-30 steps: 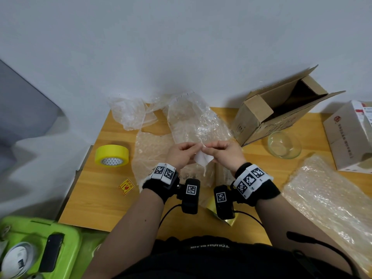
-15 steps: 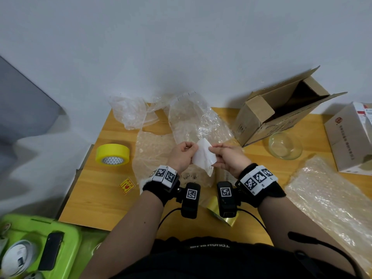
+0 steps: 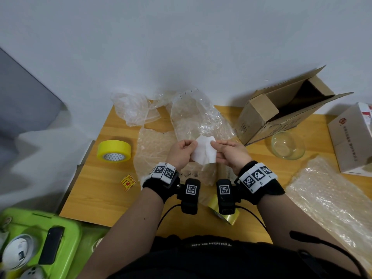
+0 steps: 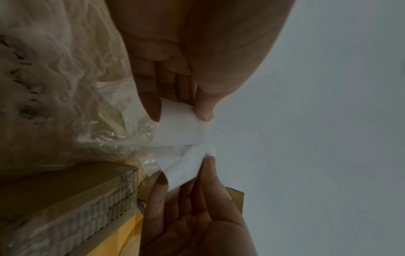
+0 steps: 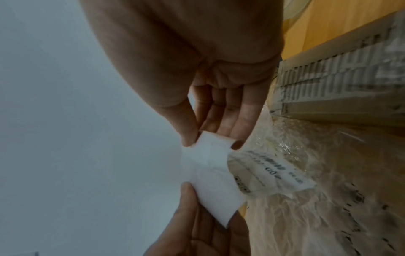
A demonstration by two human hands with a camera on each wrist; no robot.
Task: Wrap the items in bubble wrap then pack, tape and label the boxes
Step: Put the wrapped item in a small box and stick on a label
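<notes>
Left hand point(image 3: 182, 151) and right hand point(image 3: 231, 153) raised close together above the tabletop point(image 3: 96, 190), each pinching one side of a small white label point(image 3: 203, 151) between thumb and fingers. Label stretched between them, slightly creased, blank side up in the head view. Seen from the left wrist: thumb and fingers point(image 4: 151, 105) clamped on one edge of the label point(image 4: 181, 128), the other hand point(image 4: 192, 216) pinching the opposite edge. Seen from the right wrist: the same grip on the label point(image 5: 210, 175), with a clear printed bag point(image 5: 269, 175) lying just beneath.

Directly under and beyond the hands, crumpled sheets of bubble wrap point(image 3: 159, 148) and clear plastic point(image 3: 193, 119) spread over the tabletop. Just to the right of the right hand, an open cardboard box point(image 3: 259, 115) lying on its side, flaps spread. Beside that, further right, an empty glass bowl point(image 3: 286, 144). Near the right forearm, a large roll of bubble wrap point(image 3: 330, 200). At the far right edge, a white box point(image 3: 352, 141).

To the left of the left hand, a yellow roll of tape point(image 3: 113, 151) lying flat. Nearer, by the left wrist, a small yellow and red sticker point(image 3: 127, 182). Below the wrists, a roll of clear tape point(image 3: 225, 213), partly hidden by the wrist cameras. Off the tabletop, lower left, a green bin point(image 3: 66, 238) with a dark phone point(image 3: 51, 244) on top.
</notes>
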